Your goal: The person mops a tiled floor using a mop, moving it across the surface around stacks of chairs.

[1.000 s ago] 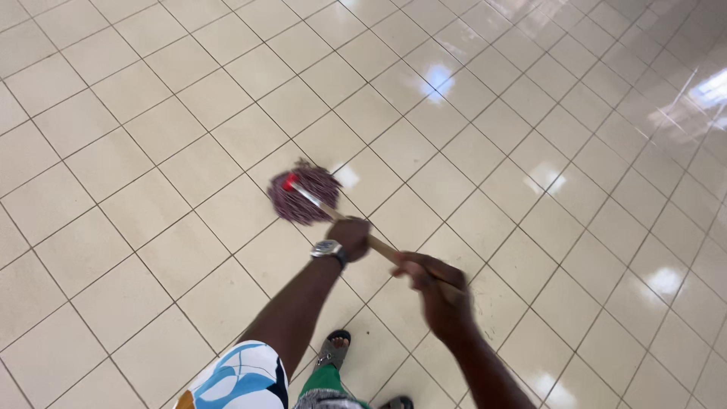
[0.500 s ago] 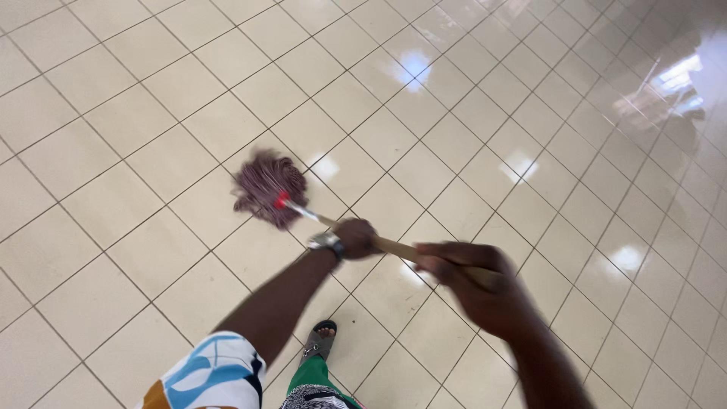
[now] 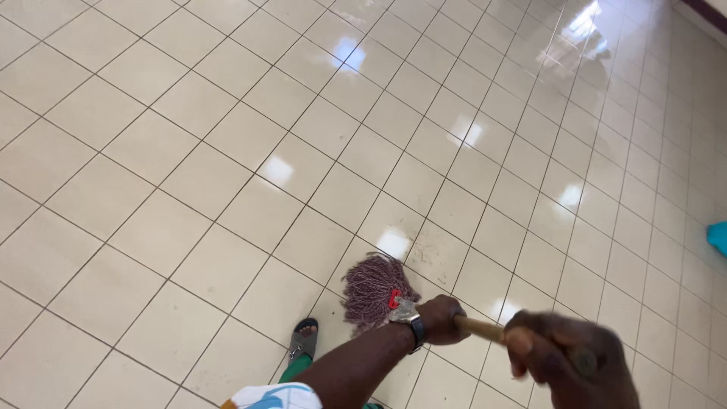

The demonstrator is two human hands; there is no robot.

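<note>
Head view is showing me both hands holding a mop. The left hand (image 3: 441, 320) is gripping the wooden handle (image 3: 478, 328) low down, fingers closed round it, so the mop head (image 3: 372, 288) is pressing on the tiled floor (image 3: 189, 189). The right hand (image 3: 569, 365) is holding higher up, but it is blurry, so I am only guessing its fingers are closed. A sandalled foot (image 3: 304, 338) is peeking out below; something blue (image 3: 718, 238) is getting cut off at the edge
</note>
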